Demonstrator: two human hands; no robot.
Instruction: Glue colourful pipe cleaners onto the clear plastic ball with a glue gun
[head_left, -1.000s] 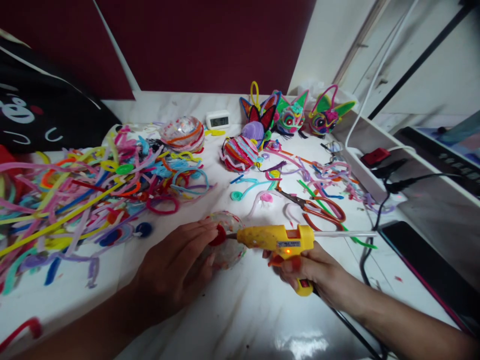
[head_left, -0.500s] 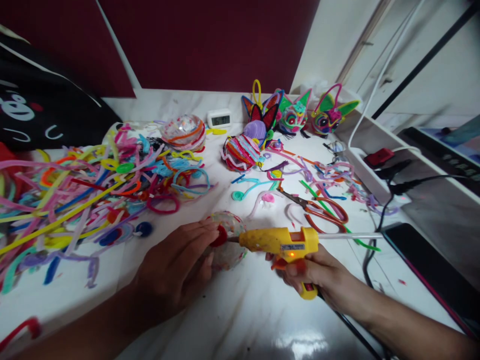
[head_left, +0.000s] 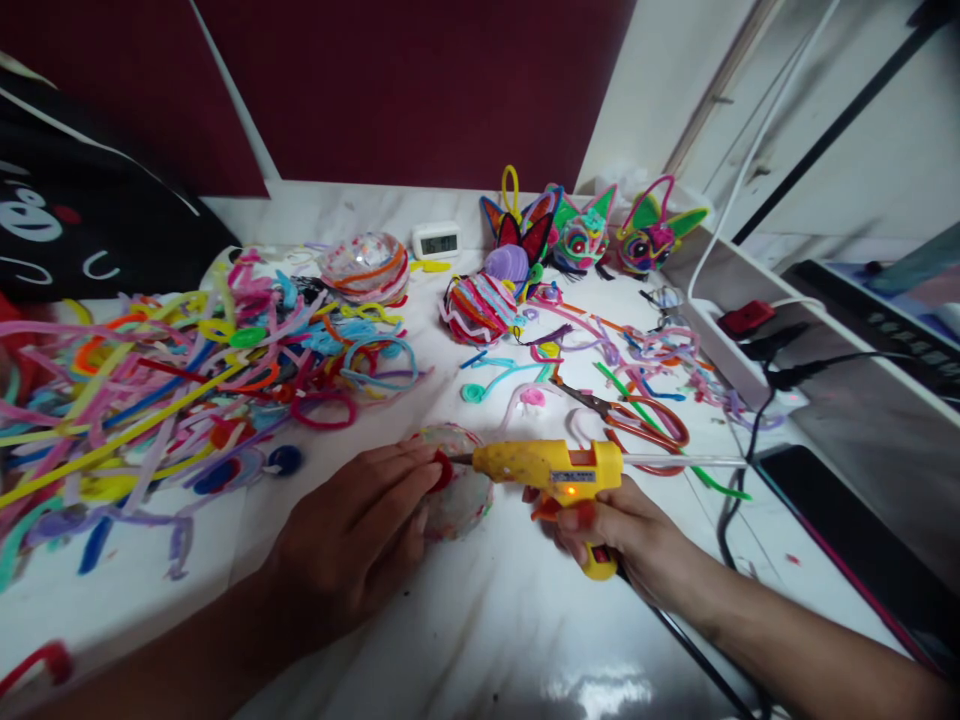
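Yellow glue gun (head_left: 536, 462) at a red piece (head_left: 442, 473)
The right hand (head_left: 626, 530) grips the gun; the left hand (head_left: 352, 525) pinches the red piece in front of a clear ball (head_left: 463, 505).

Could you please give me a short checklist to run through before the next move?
1. Glue gun held in right hand: ok.
2. Indicator light lit: ok, orange.
3. Glue stick loaded: ok, projecting from the rear.
4. Red disc held by left hand: ok.
5. Nozzle well clear of left hand: not ok, very close.
6. Nozzle temperature: cannot tell.
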